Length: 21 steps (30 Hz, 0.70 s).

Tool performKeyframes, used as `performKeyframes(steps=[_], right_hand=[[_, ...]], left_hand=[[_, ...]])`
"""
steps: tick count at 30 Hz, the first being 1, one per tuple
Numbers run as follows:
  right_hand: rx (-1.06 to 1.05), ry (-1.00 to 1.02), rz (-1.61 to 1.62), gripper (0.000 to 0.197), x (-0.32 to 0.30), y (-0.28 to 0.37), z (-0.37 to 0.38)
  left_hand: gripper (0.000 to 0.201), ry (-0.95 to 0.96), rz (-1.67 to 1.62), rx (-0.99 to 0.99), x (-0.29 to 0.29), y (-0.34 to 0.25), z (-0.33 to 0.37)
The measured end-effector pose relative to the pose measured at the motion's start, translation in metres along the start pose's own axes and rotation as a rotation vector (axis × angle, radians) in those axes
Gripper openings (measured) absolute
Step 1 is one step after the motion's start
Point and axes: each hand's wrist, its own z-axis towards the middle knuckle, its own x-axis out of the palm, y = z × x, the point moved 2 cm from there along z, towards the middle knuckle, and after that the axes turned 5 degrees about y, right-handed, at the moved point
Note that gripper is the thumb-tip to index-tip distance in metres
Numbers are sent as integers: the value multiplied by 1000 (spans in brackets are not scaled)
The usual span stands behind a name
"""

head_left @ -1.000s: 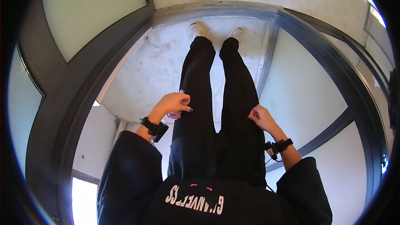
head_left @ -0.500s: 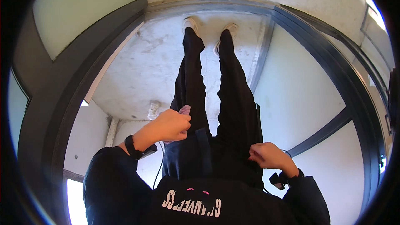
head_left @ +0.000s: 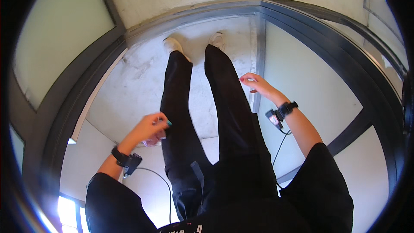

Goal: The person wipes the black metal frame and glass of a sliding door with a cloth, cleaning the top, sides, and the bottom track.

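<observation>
My left hand is at the outer side of my left thigh, fingers curled. A crumpled pinkish piece, perhaps cloth, shows under the palm, mostly hidden by the hand. My right hand reaches forward beside my right leg, its fingers apart and nothing visible in them. My black trousers are nearest to both hands. Each wrist wears a black strap with a small device, the left device and the right device, and a thin cable runs from each.
Pale shoes stand on a worn concrete floor just inside a dark-framed doorway sill. A dark door frame with frosted glass rises at the left. Another frosted panel stands close on the right.
My right hand has swung forward and outward from near my hip. The left hand has moved lower beside the thigh with the pinkish piece. My feet and the doorway appear shifted left.
</observation>
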Motion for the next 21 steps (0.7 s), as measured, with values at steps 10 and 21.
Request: performKeyframes(steps=[10,21], right_hand=[[290,352,823,99,23,-104,167],[367,211,1035,51,28,-84,281]], left_hand=[[61,429,-502,-524,-112,208,188],[60,284,-607,-180,-102,128,308]])
